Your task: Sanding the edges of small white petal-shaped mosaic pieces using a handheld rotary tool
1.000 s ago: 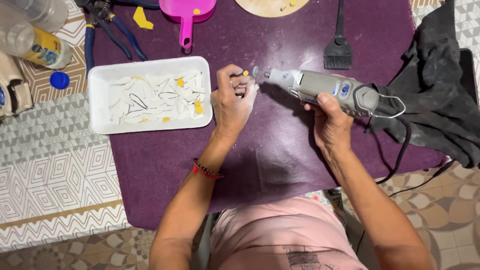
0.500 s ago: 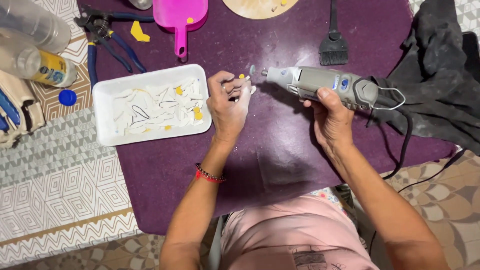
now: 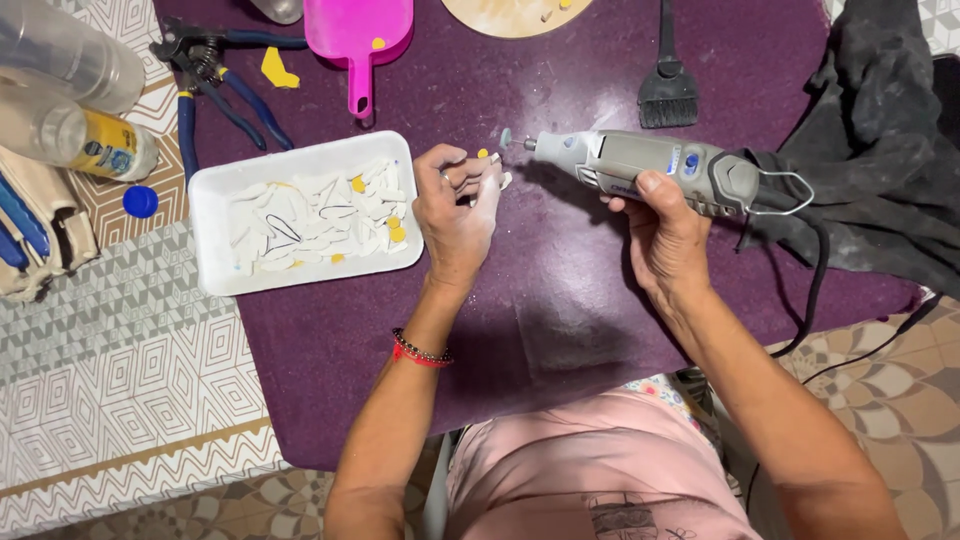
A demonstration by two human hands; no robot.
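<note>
Gripping a grey corded rotary tool [image 3: 660, 165] in mid-frame, the right hand [image 3: 665, 235] has its fingers clenched round the body, the small grinding tip pointing left. Just beside that tip, the left hand [image 3: 455, 205] pinches a tiny yellow piece [image 3: 482, 154] between its fingertips, above the purple table cover [image 3: 560, 300]. Left of centre, a white rectangular foam tray [image 3: 215, 275] holds many pale slivers and a few yellow bits, so a good share looks already shaped, by my judgement; how many remain is unclear. The pinched piece is mostly hidden by the fingers. Blue-handled pliers [image 3: 215, 85] lie upper left; the pink plastic scoop [image 3: 358, 35] is cut off at the top edge.
</note>
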